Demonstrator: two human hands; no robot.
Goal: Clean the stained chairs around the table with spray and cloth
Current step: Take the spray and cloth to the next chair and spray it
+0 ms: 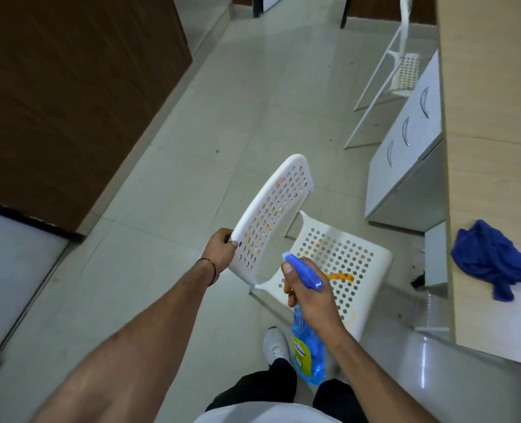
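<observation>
Steady the chair back [277,203] with left grip [221,251] clamped on its corner and, right grip [309,297] round spray bottle [308,358], aim at seat's orange stain [340,276].

dim, cool light on my feed. glare streak on the floor [424,363] just right of the white chair [271,209]. lines far from the chair bow; forearm [149,337] below it looks soft.

L hand [222,250] grips backrest edge of white chair [341,254] | R hand [309,296] holds blue spray bottle [306,340], nozzle over seat | orange stains on seat + backrest | blue cloth [491,261] on table [497,132] at right | 2nd chair [406,71] far back
</observation>
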